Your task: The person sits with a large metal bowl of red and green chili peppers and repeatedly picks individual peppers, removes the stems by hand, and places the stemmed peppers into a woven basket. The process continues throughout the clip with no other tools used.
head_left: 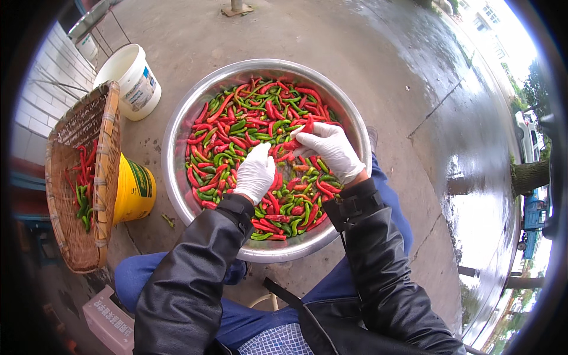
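A wide metal basin full of red and green chili peppers stands before me, between my knees. My right hand, in a white glove, grips a red chili pepper between thumb and fingers over the right side of the heap. More red shows under those fingers; whether it is the same pepper is unclear. Also gloved in white, my left hand hovers over the middle of the peppers, its fingertips pointing at the right hand. The back of that hand faces me and hides whatever its fingers may hold.
At left, a woven bamboo basket with some chilies leans on a yellow bucket. Behind it stands a white plastic bucket. A pink plastic stool is by my left knee. Wet pavement stretches away on the right.
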The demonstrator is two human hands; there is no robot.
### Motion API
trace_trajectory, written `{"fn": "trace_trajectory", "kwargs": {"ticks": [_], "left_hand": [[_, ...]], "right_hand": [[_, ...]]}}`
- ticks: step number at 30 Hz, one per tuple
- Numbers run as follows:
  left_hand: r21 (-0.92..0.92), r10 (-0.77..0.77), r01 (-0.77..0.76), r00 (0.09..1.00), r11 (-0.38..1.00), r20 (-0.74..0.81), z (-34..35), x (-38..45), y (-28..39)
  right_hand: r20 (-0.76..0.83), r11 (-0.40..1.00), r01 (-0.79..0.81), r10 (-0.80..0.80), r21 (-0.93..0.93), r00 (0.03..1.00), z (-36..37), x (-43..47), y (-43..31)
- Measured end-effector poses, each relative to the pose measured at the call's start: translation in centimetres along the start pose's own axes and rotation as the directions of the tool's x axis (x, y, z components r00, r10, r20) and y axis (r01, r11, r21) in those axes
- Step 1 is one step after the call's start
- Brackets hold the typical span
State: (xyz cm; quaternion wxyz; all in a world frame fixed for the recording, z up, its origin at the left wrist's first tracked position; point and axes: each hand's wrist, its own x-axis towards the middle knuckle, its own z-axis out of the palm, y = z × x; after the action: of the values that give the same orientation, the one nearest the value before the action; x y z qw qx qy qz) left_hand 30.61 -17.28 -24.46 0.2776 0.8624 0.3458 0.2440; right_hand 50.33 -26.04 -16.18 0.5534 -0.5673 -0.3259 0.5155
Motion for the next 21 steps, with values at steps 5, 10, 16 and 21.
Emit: {"fn": "trace_trajectory", "kwargs": {"ticks": [5,10,16,21], "left_hand": [[0.560,-0.338,-0.005,0.792,0.829,0.508,-1.3,-3.1,0.0],[0.097,-0.160,0.142,0.964,0.985,0.214,-1.4,-1.5,-0.6],[-0.141,0.020,0.017,0.965,0.990,0.260,-1.6,0.7,2.9],[-0.106,-0.053,0.106,0.907,0.989,0.417,-3.1,1.1,4.2]], "right_hand": [[-0.253,0.245,-0.222,-0.105,-0.944,0.962,2.5,-1.3,2.4],[0.019,0.904,0.021,-0.014,-0.426,1.000,2.0,-0.7,2.3],[-0.227,0.493,-0.139,-0.123,-0.859,0.966,2.9,-0.5,1.6],[-0.118,0.532,-0.030,-0.131,-0.846,0.984,4.8,-0.4,2.8]]}}
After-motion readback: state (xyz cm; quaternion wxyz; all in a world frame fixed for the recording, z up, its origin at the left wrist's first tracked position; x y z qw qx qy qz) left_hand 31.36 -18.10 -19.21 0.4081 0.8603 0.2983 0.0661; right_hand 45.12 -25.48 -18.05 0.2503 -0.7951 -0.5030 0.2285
